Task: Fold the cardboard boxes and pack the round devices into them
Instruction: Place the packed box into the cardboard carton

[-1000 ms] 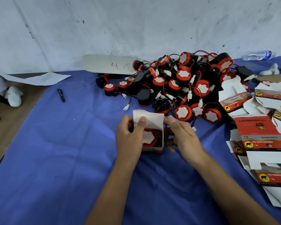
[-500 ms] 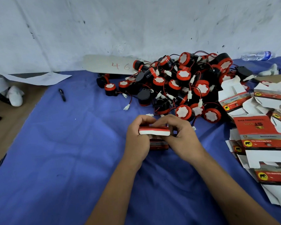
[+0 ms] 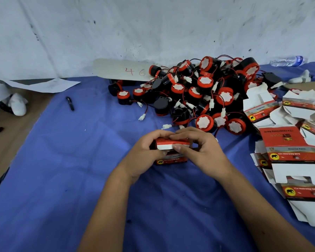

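Note:
A small red and white cardboard box [image 3: 171, 157] stands on the blue cloth [image 3: 62, 179] at the centre. My left hand [image 3: 145, 151] grips its left side and my right hand [image 3: 202, 148] grips its right side. The fingers of both hands curl over the lid flap, whose white tuck edge [image 3: 166, 146] faces me. The box's inside is hidden by the lid. A pile of round black and red devices [image 3: 204, 91] with wires and white plugs lies behind the box. Flat unfolded boxes [image 3: 295, 148] are heaped at the right.
A black pen [image 3: 70, 103] lies on the cloth at the left. A pale board marked 46 [image 3: 124, 70] leans against the wall. A water bottle [image 3: 289, 60] lies at the far right, and a paper sheet [image 3: 44, 85] and white cloth [image 3: 16, 104] sit on the wooden table at the left.
The lid stood open with a round device visible inside the box. Both hands have folded the lid down over it and now press it onto the box.

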A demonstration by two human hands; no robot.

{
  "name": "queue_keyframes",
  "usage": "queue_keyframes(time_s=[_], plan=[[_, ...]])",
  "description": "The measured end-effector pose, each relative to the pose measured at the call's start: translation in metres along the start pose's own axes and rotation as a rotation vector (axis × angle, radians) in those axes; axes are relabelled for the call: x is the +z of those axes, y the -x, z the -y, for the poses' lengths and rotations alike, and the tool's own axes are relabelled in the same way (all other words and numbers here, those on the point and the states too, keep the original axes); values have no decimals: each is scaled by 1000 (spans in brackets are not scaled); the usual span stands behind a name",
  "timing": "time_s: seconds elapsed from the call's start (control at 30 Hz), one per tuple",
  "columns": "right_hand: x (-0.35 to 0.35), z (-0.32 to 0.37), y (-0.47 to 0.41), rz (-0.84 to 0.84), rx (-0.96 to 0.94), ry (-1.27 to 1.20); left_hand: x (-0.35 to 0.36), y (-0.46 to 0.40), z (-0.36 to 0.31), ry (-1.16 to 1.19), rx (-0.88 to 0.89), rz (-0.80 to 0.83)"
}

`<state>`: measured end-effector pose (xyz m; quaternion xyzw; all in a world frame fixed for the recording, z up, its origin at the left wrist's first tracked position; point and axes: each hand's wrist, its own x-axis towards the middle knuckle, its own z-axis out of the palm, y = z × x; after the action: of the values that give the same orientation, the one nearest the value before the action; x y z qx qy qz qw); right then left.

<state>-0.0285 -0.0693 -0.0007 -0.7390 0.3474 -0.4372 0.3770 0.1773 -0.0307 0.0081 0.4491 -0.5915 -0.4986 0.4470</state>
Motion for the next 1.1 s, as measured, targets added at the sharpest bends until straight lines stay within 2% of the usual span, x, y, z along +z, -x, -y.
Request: queue_keyframes(time_s=[0.13, 0.23, 0.53, 0.73, 1.1], plan=[[1, -2, 1, 5, 8, 20, -7, 2, 2, 159, -12, 7], [1, -2, 1, 14, 4, 32, -8, 1, 3, 193, 7, -56], [-2, -1, 2, -12, -47, 117, -11, 0, 8, -76, 152, -269], [1, 3, 4, -68, -116, 222, -11, -1, 12, -145, 194, -247], [2, 1, 7, -96, -124, 177, -10, -2, 14, -127, 197, -270]])
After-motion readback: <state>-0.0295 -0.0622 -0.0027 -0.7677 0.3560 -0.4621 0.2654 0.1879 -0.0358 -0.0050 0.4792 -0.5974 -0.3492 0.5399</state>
